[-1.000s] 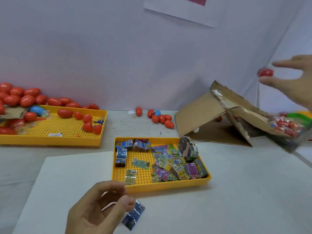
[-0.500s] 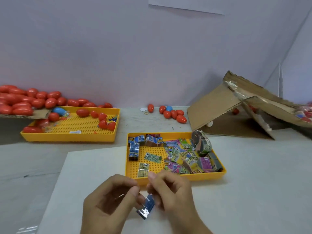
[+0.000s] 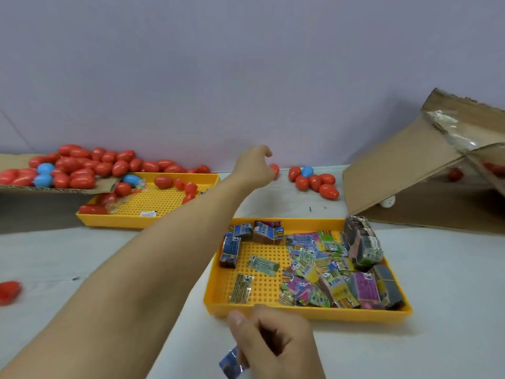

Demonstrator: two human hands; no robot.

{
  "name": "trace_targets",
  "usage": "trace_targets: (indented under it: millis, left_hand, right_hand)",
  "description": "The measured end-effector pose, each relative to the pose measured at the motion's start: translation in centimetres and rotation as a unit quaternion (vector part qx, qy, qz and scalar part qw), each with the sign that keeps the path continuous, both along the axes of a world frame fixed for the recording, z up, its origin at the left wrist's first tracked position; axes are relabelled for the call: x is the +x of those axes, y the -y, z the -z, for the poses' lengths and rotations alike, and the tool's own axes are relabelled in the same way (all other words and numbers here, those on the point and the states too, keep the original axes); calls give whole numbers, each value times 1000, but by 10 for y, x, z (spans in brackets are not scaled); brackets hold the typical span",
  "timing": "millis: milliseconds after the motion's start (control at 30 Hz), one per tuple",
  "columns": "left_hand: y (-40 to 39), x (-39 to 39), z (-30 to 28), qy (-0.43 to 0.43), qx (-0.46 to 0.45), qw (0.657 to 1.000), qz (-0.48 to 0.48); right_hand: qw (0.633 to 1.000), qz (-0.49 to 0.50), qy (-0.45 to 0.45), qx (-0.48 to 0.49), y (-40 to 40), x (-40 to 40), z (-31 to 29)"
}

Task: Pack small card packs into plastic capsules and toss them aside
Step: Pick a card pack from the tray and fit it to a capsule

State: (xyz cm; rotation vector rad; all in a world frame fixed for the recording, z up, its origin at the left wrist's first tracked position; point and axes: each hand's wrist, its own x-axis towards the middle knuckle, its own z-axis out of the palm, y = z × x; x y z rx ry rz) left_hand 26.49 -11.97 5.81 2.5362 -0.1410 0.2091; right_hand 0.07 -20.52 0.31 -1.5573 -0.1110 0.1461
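Reaching left hand [image 3: 252, 165] toward red capsule [image 3: 274, 170] just beyond its curled fingers, contact unclear; right hand [image 3: 276, 343] pinches blue card pack [image 3: 231, 365]. Best: grab one capsule cleanly, keep pack pinched.

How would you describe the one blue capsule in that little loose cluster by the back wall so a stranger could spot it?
Start at the big tilted cardboard box on the right. Just left of it, against the back wall, a small cluster of red capsules lies on the table. The blue capsule sits at the cluster's back, the only blue one there.
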Motion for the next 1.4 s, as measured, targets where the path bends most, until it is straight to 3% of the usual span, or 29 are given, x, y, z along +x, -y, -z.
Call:
trace_targets:
  millis: [200,400,500,567,700,800,867,967,1200,1400]
  left_hand:
    - [28,50,36,1,157,987,17]
    - [13,38,42,96,106,989,21]
    - [5,6,24,95,-56,993,38]
    - [-5,-30,6,61,-203,975,58]
    - [-33,-128,-7,-26,-491,867,85]
    - [-45,-192,2,-67,-624,776,62]
    - [-49,-226,12,-91,-662,742,52]
    - [-47,-259,24,-84,-657,747,51]
    - [-39,-281,38,33,-560,828,14]
    - [-40,-284,49,67,-548,834,13]
  right_hand:
    - [997,25,64,-33,0,10,5]
    - [997,15,49,-52,2,9,1]
    - [1000,6,13,-25,3,8,-1]
    - [1000,-6,22,4,4,7,-4]
    - [998,-12,44,42,7,10,-3]
    - [996,0,44,80,8,8,-3]
    - [993,3,43,110,8,5,-3]
    - [991,-9,50,124,6,-2,-6]
    - [994,-45,36,91,7,-12,-11]
    - [994,-59,12,87,14,-5,-18]
